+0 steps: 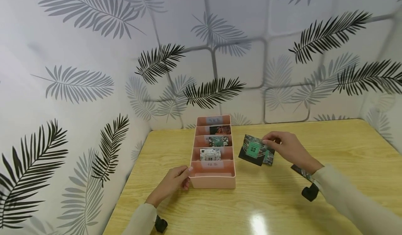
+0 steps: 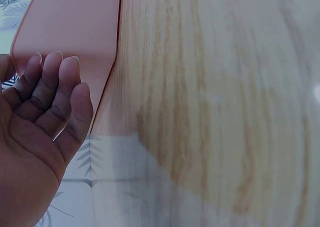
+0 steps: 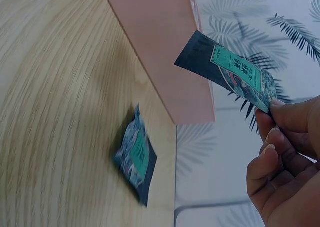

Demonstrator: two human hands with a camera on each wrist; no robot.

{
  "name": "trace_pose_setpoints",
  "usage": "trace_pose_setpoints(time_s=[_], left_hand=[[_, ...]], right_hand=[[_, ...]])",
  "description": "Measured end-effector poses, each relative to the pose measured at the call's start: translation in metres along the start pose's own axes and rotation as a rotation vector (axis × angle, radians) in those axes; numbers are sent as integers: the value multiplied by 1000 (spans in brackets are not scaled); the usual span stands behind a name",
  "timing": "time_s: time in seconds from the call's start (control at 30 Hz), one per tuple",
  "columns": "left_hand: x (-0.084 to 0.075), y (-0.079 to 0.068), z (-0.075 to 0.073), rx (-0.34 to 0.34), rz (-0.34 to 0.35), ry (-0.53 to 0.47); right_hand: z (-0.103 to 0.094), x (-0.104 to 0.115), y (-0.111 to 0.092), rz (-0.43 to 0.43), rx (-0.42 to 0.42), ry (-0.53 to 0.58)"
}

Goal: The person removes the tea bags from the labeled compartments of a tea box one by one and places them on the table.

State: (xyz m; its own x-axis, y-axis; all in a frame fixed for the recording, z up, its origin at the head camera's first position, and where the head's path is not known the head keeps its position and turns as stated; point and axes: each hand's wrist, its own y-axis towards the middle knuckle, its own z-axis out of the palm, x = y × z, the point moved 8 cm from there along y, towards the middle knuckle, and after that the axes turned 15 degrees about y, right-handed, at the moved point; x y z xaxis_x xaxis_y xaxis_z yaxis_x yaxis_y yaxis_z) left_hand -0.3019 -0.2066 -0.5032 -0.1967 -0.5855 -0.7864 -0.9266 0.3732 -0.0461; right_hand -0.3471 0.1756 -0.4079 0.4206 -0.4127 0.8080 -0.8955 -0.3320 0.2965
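Note:
A long pink divided box (image 1: 213,183) stands on the table. My left hand (image 1: 174,182) grips its front left corner, thumb at the rim; in the left wrist view the fingers of this hand (image 2: 40,122) curl against the box wall (image 2: 75,22). My right hand (image 1: 287,146) pinches one edge of a dark tea sachet (image 1: 252,149) with a green label, held up beside the box. A similar sachet (image 3: 137,159) lies on the table below it in the right wrist view, partly covered in the head view.
Behind the box's front compartment sit a white sachet (image 1: 210,154), a green-and-white sachet (image 1: 218,141) and a dark reddish sachet (image 1: 220,130). Paper labels (image 1: 212,164) mark the dividers. Another dark packet (image 1: 301,172) lies partly under my right forearm. A leaf-patterned wall (image 1: 176,99) borders the table.

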Motion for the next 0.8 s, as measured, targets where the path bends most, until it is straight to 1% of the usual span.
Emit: trace_pose_setpoints(time_s=[0.27,0.47,0.8], left_hand=[[-2,-1,-1,-8,14,2],[-2,-1,-1,-9,10,-4],[-2,-1,1,-6,10,6]], right_hand=[[-27,-29,-13,69,-22,-29],[-41,-50,-23,132,-24,-33],[-58,-82,-34,159,-39,-81]])
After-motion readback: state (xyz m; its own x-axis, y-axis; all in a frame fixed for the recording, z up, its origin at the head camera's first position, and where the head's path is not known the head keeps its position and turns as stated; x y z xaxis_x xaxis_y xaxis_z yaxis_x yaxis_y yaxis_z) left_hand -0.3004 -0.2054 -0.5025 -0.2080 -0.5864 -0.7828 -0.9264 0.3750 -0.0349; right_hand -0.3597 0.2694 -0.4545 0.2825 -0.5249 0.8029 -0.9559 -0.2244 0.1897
